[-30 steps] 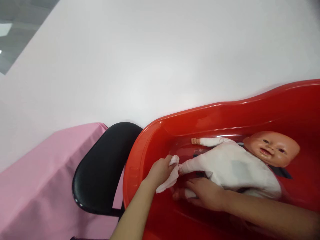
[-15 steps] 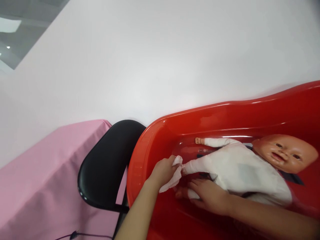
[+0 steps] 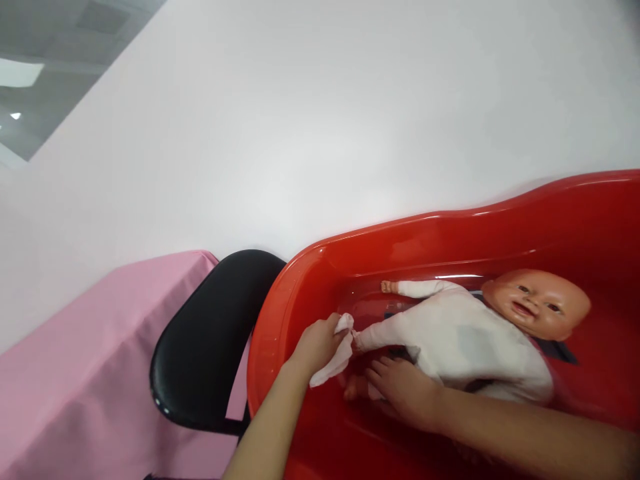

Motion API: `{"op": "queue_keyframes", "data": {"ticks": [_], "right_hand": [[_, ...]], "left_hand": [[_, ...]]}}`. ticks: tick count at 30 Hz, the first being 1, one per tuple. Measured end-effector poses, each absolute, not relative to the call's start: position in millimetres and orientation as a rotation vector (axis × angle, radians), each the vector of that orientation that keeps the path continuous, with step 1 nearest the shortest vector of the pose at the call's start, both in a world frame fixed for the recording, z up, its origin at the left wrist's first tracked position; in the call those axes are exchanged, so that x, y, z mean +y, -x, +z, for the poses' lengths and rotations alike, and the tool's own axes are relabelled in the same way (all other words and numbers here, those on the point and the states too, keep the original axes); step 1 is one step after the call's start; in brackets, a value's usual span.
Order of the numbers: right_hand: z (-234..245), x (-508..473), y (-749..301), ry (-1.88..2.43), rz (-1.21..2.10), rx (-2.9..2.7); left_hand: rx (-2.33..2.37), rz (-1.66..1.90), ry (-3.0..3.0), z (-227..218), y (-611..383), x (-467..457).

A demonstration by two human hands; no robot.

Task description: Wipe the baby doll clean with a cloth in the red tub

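A baby doll [image 3: 470, 333] in a white cloth outfit lies on its back in a red plastic baby bath [image 3: 500, 233], its head to the right. My left hand [image 3: 317, 343] is closed on a thin white cloth [image 3: 337, 363] just beside the foot of one of the doll's legs. The cloth hangs down below my fingers. My right hand [image 3: 405, 393] rests over the doll's nearer lower leg, fingers curled round it; the bare foot [image 3: 354, 388] sticks out past them. Part of that leg is hidden under my hand.
A black padded chair [image 3: 215, 340] stands against the left end of the bath. Left of it is a surface draped in pink cloth [image 3: 100, 347]. A white wall [image 3: 300, 120] rises behind. The bath's raised rim curves around both hands.
The view has shifted a little, so the bath and doll appear slightly further left. Both hands keep nearly the same places by the doll's feet, with the cloth still in my left hand.
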State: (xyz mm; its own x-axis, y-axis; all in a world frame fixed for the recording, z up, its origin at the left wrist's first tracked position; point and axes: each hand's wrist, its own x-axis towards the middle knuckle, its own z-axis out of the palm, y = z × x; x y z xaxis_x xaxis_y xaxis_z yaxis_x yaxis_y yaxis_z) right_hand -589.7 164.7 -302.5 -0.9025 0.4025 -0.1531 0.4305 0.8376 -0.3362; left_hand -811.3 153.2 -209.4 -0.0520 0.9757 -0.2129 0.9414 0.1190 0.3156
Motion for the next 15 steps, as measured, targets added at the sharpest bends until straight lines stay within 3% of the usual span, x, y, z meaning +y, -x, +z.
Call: {"op": "queue_keyframes", "data": {"ticks": [9, 15], "right_hand": [[-289.5, 188.1, 539.4, -0.436, -0.304, 3.058], [-259.5, 238.4, 450.0, -0.373, -0.335, 3.216]], "left_hand": [[2.037, 0.262, -1.826, -197.9, 806.9, 156.0], [2.273, 0.587, -1.716, -136.7, 806.1, 151.2]]}}
